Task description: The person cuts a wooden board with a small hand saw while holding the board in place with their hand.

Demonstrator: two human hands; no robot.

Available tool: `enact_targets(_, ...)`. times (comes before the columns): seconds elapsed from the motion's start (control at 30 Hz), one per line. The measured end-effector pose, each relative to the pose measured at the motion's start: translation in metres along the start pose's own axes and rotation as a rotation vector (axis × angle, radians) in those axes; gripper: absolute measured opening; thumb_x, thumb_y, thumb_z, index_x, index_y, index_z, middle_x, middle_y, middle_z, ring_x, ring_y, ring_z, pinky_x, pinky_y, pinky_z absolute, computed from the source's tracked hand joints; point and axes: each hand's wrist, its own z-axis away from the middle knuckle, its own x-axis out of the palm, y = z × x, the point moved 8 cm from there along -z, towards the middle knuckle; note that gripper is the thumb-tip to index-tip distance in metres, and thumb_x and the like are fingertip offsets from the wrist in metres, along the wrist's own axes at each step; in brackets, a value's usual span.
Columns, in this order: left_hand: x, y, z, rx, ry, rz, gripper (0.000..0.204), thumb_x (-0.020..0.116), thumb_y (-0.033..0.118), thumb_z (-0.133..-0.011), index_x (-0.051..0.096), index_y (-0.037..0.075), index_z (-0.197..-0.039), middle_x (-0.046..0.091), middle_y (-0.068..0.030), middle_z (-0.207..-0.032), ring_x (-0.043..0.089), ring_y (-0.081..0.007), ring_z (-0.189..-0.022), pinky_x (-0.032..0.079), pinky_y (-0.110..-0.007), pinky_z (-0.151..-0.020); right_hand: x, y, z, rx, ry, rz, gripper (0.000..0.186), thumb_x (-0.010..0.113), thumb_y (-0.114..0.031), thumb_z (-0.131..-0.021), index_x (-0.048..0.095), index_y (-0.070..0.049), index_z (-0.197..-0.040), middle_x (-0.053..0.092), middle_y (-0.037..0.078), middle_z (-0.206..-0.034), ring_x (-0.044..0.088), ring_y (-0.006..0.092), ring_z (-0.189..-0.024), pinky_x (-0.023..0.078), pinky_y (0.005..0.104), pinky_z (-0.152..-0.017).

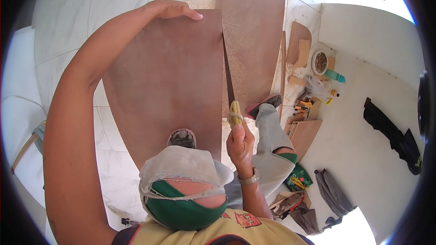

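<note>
A large brown wooden board [177, 77] lies in front of me, its left side curving. At the board's far edge, my left hand [179, 10] grips it near the corner, thumb on the upper face and the other fingers partly hidden. In my right hand [240, 143] is a handsaw, held by its pale yellow handle [235, 113]. The narrow dark saw blade [228, 72] points away from me along the board's right edge, its tip near the far corner. My left shoe [182, 138] rests at the board's near side, and my knee is bent close to it.
A second long brown panel [254, 18], strewn with sawdust, lies on the tiled floor to the right, near my right shoe [268, 103]. Wood offcuts [299, 41], a round container [319, 62], a teal bottle [335, 76] and yellow-handled tools [302, 105] sit along the right wall.
</note>
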Motion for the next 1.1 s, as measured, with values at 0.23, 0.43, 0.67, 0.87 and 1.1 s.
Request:
enact_targets(0.23, 0.004, 0.003, 0.003, -0.160, -0.075, 0.009, 0.077, 0.057, 0.069, -0.097, 0.074, 0.004, -0.134, 0.074, -0.0124, -0.131, 0.067, -0.0264, -0.123, 0.046, -0.039, -0.110, 0.051, -0.035, -0.180, -0.097, -0.004, -0.007, 0.054, 0.049, -0.040, -0.113, 0.058, -0.002, -0.150, 0.058, 0.008, -0.076, 0.055, 0.0143, -0.070, 0.048, 0.0353, -0.067)
enact_targets(0.43, 0.006, 0.006, 0.008, -0.141, -0.058, 0.032, 0.085, 0.060, 0.072, -0.094, 0.070, -0.004, -0.132, 0.071, -0.0160, -0.133, 0.065, -0.0259, -0.122, 0.045, -0.040, -0.109, 0.051, -0.016, -0.137, -0.063, -0.114, -0.125, 0.060, 0.048, -0.039, -0.114, 0.044, -0.002, -0.161, 0.063, 0.012, -0.080, 0.059, 0.0179, -0.071, 0.050, 0.0363, -0.069)
enact_targets(0.67, -0.007, -0.005, 0.014, -0.181, 0.088, -0.039, 0.098, 0.064, 0.076, -0.089, 0.060, -0.008, -0.140, 0.064, -0.0191, -0.141, 0.061, -0.0274, -0.128, 0.043, -0.040, -0.110, 0.040, -0.017, -0.083, 0.150, -0.228, -0.076, 0.063, 0.045, -0.037, -0.115, 0.036, 0.003, -0.164, 0.067, 0.016, -0.092, 0.062, 0.0182, -0.079, 0.051, 0.0359, -0.075)
enact_targets(0.87, 0.006, -0.008, -0.003, -0.088, -0.120, 0.047, 0.092, 0.066, 0.079, -0.086, 0.075, -0.001, -0.130, 0.072, -0.0199, -0.132, 0.063, -0.0331, -0.130, 0.041, -0.045, -0.116, 0.025, 0.010, -0.058, -0.013, -0.059, -0.073, 0.053, 0.044, -0.031, -0.116, 0.047, 0.001, -0.159, 0.067, 0.008, -0.089, 0.059, 0.0147, -0.072, 0.051, 0.0347, -0.070)
enact_targets(1.1, 0.001, -0.016, 0.004, -0.023, 0.084, -0.041, 0.086, 0.069, 0.075, -0.088, 0.078, -0.003, -0.123, 0.077, -0.0177, -0.118, 0.071, -0.0288, -0.113, 0.050, -0.041, -0.103, 0.019, -0.009, -0.042, 0.100, -0.091, -0.004, 0.050, 0.044, -0.035, -0.115, 0.061, 0.001, -0.145, 0.051, 0.000, -0.069, 0.052, 0.0066, -0.058, 0.040, 0.0277, -0.051)
